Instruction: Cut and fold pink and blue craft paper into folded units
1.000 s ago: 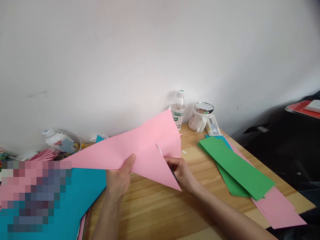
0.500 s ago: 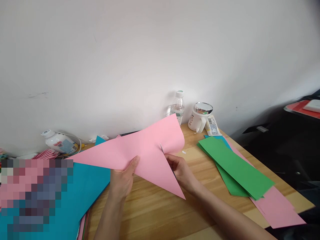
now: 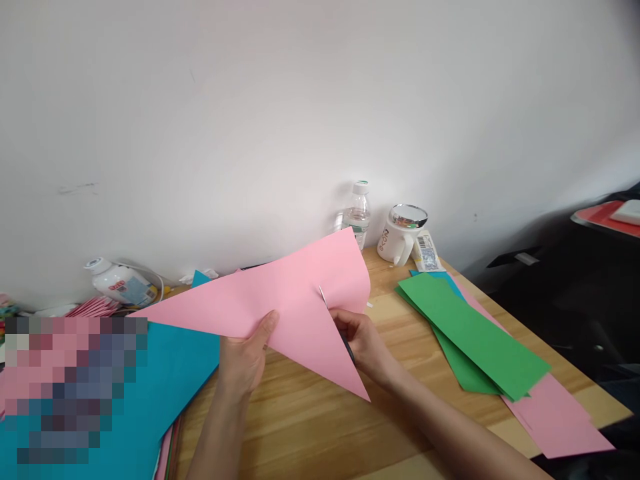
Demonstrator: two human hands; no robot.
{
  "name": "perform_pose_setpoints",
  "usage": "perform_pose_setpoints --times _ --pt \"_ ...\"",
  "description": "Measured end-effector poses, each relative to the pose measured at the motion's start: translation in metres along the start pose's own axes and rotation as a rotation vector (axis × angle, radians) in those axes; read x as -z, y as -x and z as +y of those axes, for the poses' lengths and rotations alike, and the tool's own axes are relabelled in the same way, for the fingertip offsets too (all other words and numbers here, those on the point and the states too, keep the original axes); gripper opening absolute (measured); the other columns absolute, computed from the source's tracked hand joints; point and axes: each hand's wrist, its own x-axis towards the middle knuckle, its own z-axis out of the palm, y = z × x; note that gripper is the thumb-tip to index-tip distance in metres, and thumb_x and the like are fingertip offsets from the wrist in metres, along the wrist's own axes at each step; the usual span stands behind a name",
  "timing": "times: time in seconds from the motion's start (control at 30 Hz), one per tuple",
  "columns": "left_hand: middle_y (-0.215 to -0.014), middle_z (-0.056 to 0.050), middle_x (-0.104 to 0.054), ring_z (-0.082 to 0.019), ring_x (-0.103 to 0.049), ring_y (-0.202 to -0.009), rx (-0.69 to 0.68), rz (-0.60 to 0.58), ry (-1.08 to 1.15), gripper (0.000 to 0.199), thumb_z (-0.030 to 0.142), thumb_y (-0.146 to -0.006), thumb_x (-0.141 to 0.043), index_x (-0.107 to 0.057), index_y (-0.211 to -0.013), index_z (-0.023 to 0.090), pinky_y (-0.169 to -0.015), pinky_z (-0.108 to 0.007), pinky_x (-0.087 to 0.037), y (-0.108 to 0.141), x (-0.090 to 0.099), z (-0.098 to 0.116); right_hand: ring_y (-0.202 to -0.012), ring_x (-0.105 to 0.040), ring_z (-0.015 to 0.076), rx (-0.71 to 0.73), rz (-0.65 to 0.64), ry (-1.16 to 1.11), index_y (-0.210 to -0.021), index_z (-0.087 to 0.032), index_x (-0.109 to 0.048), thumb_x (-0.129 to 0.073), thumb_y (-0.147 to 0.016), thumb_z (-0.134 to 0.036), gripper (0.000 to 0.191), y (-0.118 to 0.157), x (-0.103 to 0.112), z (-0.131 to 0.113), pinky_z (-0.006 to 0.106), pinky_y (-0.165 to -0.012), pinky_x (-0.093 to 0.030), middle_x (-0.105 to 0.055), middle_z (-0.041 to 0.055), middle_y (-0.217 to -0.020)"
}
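A large sheet of pink paper point(image 3: 295, 293) is held up over the wooden table, with a cut running into it from its lower right edge. My left hand point(image 3: 250, 353) grips the sheet's lower edge, thumb on top and fingers hidden beneath. Dark-handled scissors point(image 3: 348, 349) are in my right hand point(image 3: 363, 343), whose fingers curl round the handle. One thin blade shows above the paper at the end of the cut; the rest of the scissors is partly hidden by the sheet.
Green strips point(image 3: 470, 333) and pink strips point(image 3: 560, 413) lie on the table point(image 3: 310, 433) at right. Against the wall stand a clear bottle point(image 3: 357, 212), a white mug point(image 3: 395, 241) and a small packet point(image 3: 428, 252). Blue sheets point(image 3: 175, 380) and a white bottle point(image 3: 123, 283) are at left.
More of the scissor blade shows above the pink paper, and more of the dark handle is visible beside the cut edge. Both hands stay nearly where they were.
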Motion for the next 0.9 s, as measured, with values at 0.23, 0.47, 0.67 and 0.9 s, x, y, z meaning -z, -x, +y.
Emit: perform_pose_setpoints --times 0.23,0.47,0.67,0.9 --pt "-0.118 -0.006 -0.061 -0.025 -0.044 -0.122 -0.012 -0.004 -0.027 0.072 0.021 -0.064 -0.076 -0.045 -0.128 0.028 -0.099 -0.038 -0.043 0.0000 0.0007 -0.0003 -0.063 -0.056 0.0121 0.005 -0.026 -0.026 -0.083 -0.017 -0.069 -0.081 -0.053 -0.019 0.032 -0.0004 -0.0008 -0.0001 0.021 -0.058 -0.042 -0.066 0.0000 -0.071" --pt "-0.114 -0.005 -0.063 -0.025 -0.045 -0.121 -0.011 -0.019 -0.018 0.070 0.021 -0.065 -0.075 -0.044 -0.128 0.027 -0.098 -0.038 -0.043 0.0003 0.0009 -0.0011 -0.057 -0.054 0.0111 -0.032 0.019 -0.012 -0.078 -0.016 -0.070 -0.082 -0.052 -0.020 0.029 0.0005 -0.0003 -0.0013 0.021 -0.054 -0.040 -0.065 -0.0010 -0.064" --pt "-0.113 -0.005 -0.064 -0.025 -0.047 -0.120 0.004 -0.011 -0.019 0.067 0.023 -0.063 -0.076 -0.049 -0.124 0.027 -0.098 -0.039 -0.043 0.0008 -0.0013 0.0007 -0.057 -0.055 0.0114 -0.031 0.031 -0.017 -0.077 -0.017 -0.070 -0.082 -0.052 -0.021 0.028 0.0002 -0.0003 0.0016 0.021 -0.053 -0.041 -0.065 -0.0009 -0.063" --pt "-0.115 -0.005 -0.063 -0.025 -0.048 -0.118 0.014 -0.002 -0.015 0.067 0.024 -0.062 -0.077 -0.050 -0.123 0.027 -0.099 -0.038 -0.042 0.0010 -0.0015 0.0012 -0.055 -0.056 0.0125 -0.016 0.055 0.010 -0.075 -0.016 -0.070 -0.081 -0.051 -0.026 0.027 0.0004 -0.0008 0.0029 0.022 -0.052 -0.043 -0.067 -0.0003 -0.063"
